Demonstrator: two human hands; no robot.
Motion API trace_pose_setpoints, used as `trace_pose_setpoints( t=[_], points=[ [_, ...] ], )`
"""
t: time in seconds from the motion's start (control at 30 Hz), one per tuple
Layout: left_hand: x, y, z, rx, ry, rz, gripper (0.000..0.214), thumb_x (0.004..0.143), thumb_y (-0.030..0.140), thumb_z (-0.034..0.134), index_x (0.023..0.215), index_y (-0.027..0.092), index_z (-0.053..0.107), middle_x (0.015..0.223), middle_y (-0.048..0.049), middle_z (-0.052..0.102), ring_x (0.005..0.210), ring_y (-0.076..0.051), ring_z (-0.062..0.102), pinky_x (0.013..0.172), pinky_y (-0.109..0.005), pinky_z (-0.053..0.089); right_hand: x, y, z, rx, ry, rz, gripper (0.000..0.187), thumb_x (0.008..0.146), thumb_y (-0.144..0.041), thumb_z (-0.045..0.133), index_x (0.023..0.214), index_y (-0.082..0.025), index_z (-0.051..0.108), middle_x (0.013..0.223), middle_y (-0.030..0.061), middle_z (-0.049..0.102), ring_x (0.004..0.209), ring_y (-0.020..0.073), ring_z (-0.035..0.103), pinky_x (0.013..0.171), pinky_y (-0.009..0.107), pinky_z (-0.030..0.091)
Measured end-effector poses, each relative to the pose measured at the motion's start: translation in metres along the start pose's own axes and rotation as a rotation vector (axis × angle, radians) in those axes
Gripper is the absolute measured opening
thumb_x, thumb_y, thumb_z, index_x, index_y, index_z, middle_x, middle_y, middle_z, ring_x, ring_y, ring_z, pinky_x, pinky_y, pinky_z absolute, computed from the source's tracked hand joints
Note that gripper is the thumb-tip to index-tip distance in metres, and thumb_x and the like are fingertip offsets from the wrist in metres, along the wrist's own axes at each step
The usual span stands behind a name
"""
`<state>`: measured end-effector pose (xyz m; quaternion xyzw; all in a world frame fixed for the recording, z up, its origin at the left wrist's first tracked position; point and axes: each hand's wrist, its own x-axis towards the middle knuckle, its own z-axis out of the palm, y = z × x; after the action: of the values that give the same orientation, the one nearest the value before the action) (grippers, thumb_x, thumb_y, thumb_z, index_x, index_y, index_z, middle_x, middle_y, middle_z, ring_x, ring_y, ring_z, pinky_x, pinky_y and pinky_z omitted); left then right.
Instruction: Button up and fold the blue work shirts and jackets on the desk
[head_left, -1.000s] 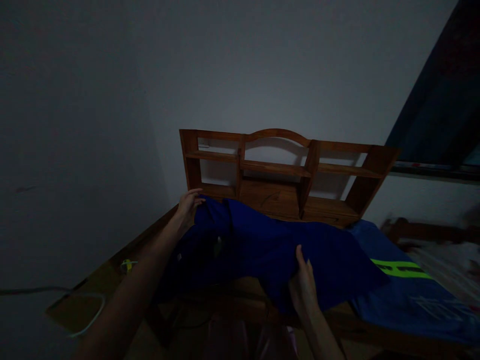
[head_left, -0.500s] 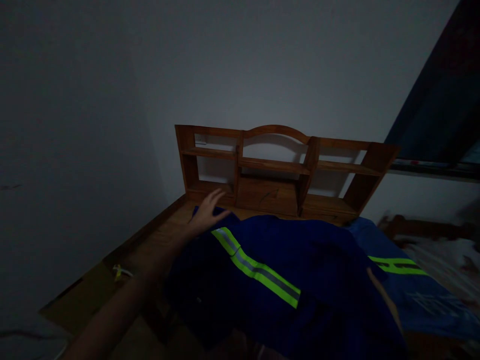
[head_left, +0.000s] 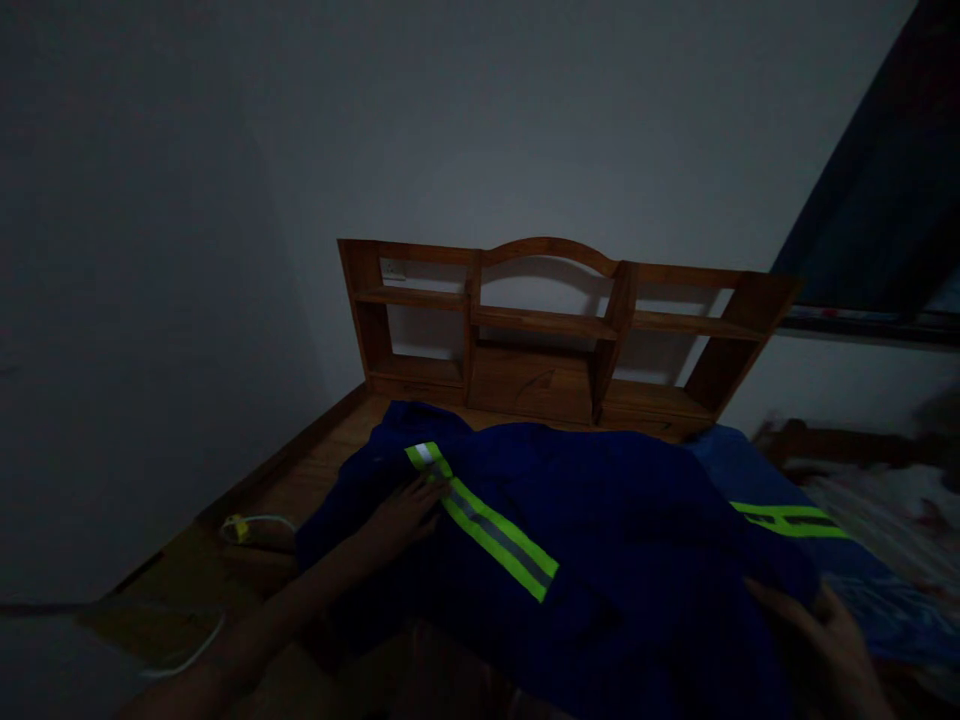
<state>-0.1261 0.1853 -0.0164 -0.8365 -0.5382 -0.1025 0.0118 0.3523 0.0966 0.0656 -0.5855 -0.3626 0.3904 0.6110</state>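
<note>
My left hand (head_left: 409, 508), fingers extended, rests on the reflective stripe (head_left: 504, 542) of a blue garment (head_left: 622, 485) below wooden shelves (head_left: 544, 322); my right hand (head_left: 829, 628) is by its right edge, grip unclear. It looks spread out but not flat.

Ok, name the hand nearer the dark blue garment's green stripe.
Left: the left hand is at the green stripe, near its upper end; the right hand is well to the stripe's right.
</note>
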Motion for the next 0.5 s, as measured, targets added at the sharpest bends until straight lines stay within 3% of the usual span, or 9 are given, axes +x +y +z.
trace_pose_setpoints(
  t=[0.07, 0.17, 0.23, 0.27, 0.33, 0.4, 0.43, 0.5],
  points=[
    [0.002, -0.033, -0.011, 0.034, -0.028, -0.034, 0.058, 0.082, 0.017, 0.045, 0.138, 0.029, 0.035, 0.145, -0.0015, 0.035, 0.137, -0.021, 0.022, 0.11, -0.043, 0.022, -0.017, 0.001, 0.007, -0.068, -0.129, -0.008, 0.078, 0.052, -0.034, 0.08, 0.123, -0.028, 0.05, 0.115, 0.0098, 0.062, 0.094, 0.0316, 0.063, 0.076, 0.041, 0.054],
    [0.009, -0.077, -0.03, 0.132, 0.003, -0.126, 0.06, 0.078, 0.007, 0.041, 0.133, 0.032, 0.043, 0.141, -0.0002, 0.042, 0.138, -0.024, 0.018, 0.11, -0.055, 0.01, -0.026, 0.01, 0.024, -0.204, -0.351, -0.073, 0.078, 0.055, -0.032, 0.08, 0.125, -0.028, 0.047, 0.12, 0.0091, 0.058, 0.108, 0.0285, 0.057, 0.087, 0.039, 0.051],
    [0.017, -0.094, -0.04, 0.192, 0.073, -0.184, 0.058, 0.077, 0.004, 0.04, 0.126, 0.032, 0.051, 0.134, -0.0022, 0.05, 0.137, -0.027, 0.019, 0.108, -0.06, 0.003, -0.008, 0.017, 0.035, -0.216, -0.428, -0.12, 0.082, 0.057, -0.036, 0.079, 0.13, -0.027, 0.043, 0.121, 0.0105, 0.056, 0.11, 0.0272, 0.055, 0.088, 0.039, 0.05],
    [0.022, -0.096, -0.044, 0.216, 0.116, -0.213, 0.054, 0.077, 0.004, 0.04, 0.121, 0.03, 0.056, 0.129, -0.0051, 0.054, 0.136, -0.029, 0.022, 0.107, -0.061, 0.002, 0.009, 0.021, 0.039, -0.222, -0.406, -0.16, 0.085, 0.057, -0.039, 0.078, 0.132, -0.026, 0.04, 0.121, 0.0116, 0.056, 0.11, 0.0272, 0.055, 0.088, 0.04, 0.049],
    [0.031, -0.084, -0.043, 0.264, 0.199, -0.284, 0.041, 0.078, 0.009, 0.043, 0.111, 0.022, 0.063, 0.117, -0.0122, 0.06, 0.132, -0.033, 0.03, 0.107, -0.06, 0.005, 0.055, 0.024, 0.045, -0.315, -0.243, -0.265, 0.089, 0.058, -0.047, 0.075, 0.135, -0.021, 0.037, 0.124, 0.0145, 0.052, 0.114, 0.0286, 0.052, 0.092, 0.043, 0.046],
    [0.035, -0.054, -0.033, 0.306, 0.269, -0.371, 0.031, 0.082, 0.018, 0.044, 0.105, 0.016, 0.065, 0.11, -0.0179, 0.062, 0.128, -0.037, 0.034, 0.106, -0.061, 0.008, 0.106, 0.024, 0.048, -0.547, 0.049, -0.336, 0.091, 0.059, -0.053, 0.071, 0.132, -0.011, 0.039, 0.129, 0.0211, 0.047, 0.119, 0.0324, 0.046, 0.099, 0.045, 0.037],
    [0.034, -0.035, -0.024, 0.314, 0.291, -0.412, 0.032, 0.084, 0.023, 0.043, 0.106, 0.014, 0.064, 0.111, -0.0195, 0.061, 0.128, -0.038, 0.034, 0.105, -0.062, 0.009, 0.129, 0.022, 0.051, -0.661, 0.13, -0.309, 0.089, 0.06, -0.055, 0.07, 0.128, -0.006, 0.043, 0.127, 0.0249, 0.047, 0.12, 0.0352, 0.044, 0.1, 0.046, 0.035],
    [0.029, 0.002, -0.003, 0.285, 0.296, -0.451, 0.04, 0.087, 0.034, 0.041, 0.117, 0.015, 0.059, 0.126, -0.0203, 0.052, 0.131, -0.039, 0.029, 0.103, -0.065, 0.013, 0.165, 0.017, 0.058, -0.797, 0.081, -0.147, 0.071, 0.058, -0.054, 0.072, 0.107, -0.003, 0.059, 0.109, 0.0256, 0.059, 0.11, 0.038, 0.052, 0.094, 0.047, 0.038]
  ],
)
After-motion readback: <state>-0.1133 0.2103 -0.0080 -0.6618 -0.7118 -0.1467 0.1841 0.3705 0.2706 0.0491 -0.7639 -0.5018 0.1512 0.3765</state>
